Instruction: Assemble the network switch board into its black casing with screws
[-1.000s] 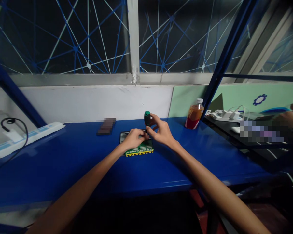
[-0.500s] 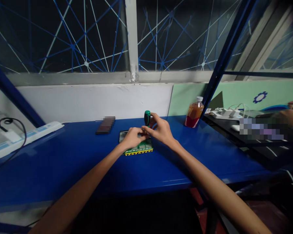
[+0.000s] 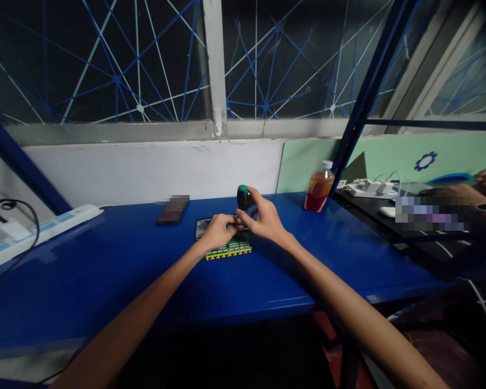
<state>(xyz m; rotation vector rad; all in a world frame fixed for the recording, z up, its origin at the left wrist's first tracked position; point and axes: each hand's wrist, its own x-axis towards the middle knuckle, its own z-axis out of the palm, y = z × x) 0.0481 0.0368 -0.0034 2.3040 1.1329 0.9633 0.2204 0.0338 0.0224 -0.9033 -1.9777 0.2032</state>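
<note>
Upright over the desk stands a screwdriver [image 3: 242,196] with a green and black handle. My right hand [image 3: 264,218] closes its fingers around the lower part of it. Against the right fingertips, my left hand [image 3: 220,230] is pinched together low by the screwdriver; what its fingertips hold is hidden. Beneath both hands lies a green tray [image 3: 230,249] with rows of small pale pieces and a yellow toothed front edge. Behind my left hand, a dark shallow case or lid [image 3: 202,225] shows in part. The screwdriver's tip is out of sight.
On the blue desk [image 3: 146,281] a dark, blurred-out flat object [image 3: 172,210] lies at the back left. A white power strip [image 3: 44,235] is at far left. A drink bottle [image 3: 319,186] stands at back right. Another person's hand [image 3: 465,197] is over the neighbouring black desk.
The view has shifted slightly, moving everything a little left. Both hands keep nearly the same pose at the screwdriver. The other person's hand at right has moved further into view.
</note>
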